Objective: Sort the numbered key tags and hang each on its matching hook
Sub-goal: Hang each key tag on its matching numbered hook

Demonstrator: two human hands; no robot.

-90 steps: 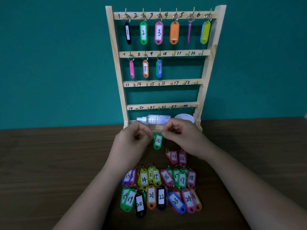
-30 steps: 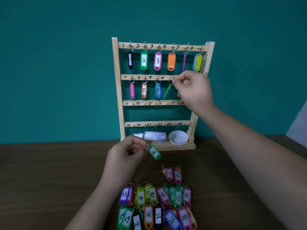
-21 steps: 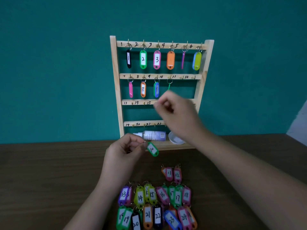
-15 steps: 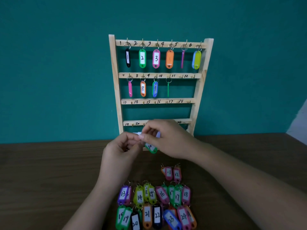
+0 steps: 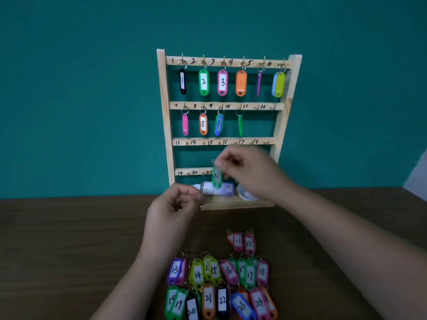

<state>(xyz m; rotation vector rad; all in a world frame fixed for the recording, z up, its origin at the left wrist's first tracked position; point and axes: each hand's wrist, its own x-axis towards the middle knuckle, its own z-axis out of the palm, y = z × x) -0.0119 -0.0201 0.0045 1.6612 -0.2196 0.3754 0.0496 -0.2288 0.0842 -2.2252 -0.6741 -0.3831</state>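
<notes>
Before the key rack point(image 5: 166, 135), right hand point(image 5: 251, 174) is pinching green key tag point(image 5: 217, 177) up top.
Likely light, stiff, slick; ring is looking safest to take; left hand point(image 5: 173, 206) curled, contents unclear.

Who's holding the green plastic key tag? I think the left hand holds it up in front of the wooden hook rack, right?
No. In the head view the right hand holds the green plastic key tag up in front of the wooden hook rack, not the left hand.

My left hand point(image 5: 175, 204) and right hand point(image 5: 250, 174) are bare, and my forearms point(image 5: 138, 271) are uncovered down to the edge of view; the right hand looks motion-blurred.
</notes>
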